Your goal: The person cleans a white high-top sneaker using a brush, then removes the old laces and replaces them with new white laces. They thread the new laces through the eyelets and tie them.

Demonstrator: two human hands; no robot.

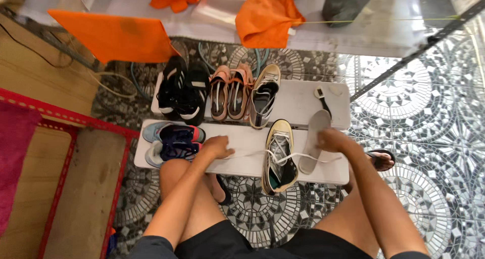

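The right hand [334, 139] has its fingers closed on a grey insole [314, 138] just right of the cream sneaker [279, 158] — light, floppy, likely best pinched mid-length. The left hand [218, 147], fingers curled, seems to pinch a white lace [252, 153] — left of the sneaker, on the tabletop [242, 138].

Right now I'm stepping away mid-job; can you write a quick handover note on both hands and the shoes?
Left hand: resting on the white bench, pinching a white lace.
Right hand: grip on a grey insole.
Beige sneaker: near bench, lace pulled loose, insole out.
Its mate sits on the far bench beside the orange sandals and black sneakers; blue sneakers sit by the left hand.
Left: lace is not fully out.
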